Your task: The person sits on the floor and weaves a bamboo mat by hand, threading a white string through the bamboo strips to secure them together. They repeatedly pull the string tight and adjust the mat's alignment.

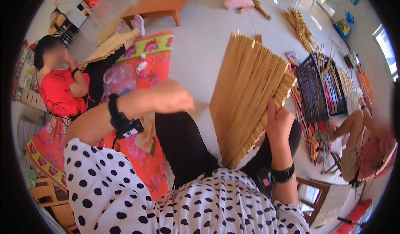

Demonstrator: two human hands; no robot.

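Observation:
A stiff tan straw panel point(243, 84) of closely packed stalks, with a ridged, folded edge along its right side, stands tilted between my knees. My right hand point(279, 123) grips that ridged edge, thumb on the near face. To the left of the panel and apart from it, my left hand point(171, 97) is raised over my left thigh. Its fingers are curled together and slightly blurred; whatever they may pinch is too fine to make out. Black straps with small devices circle both my wrists.
On the left, a person in red point(62, 84) sits on a red floral mat point(156, 150) with another straw piece point(110, 46). A low wooden table point(160, 2) stands beyond. At right are a dark crate point(310, 92), a stalk bundle point(300, 27) and another seated person point(373, 150).

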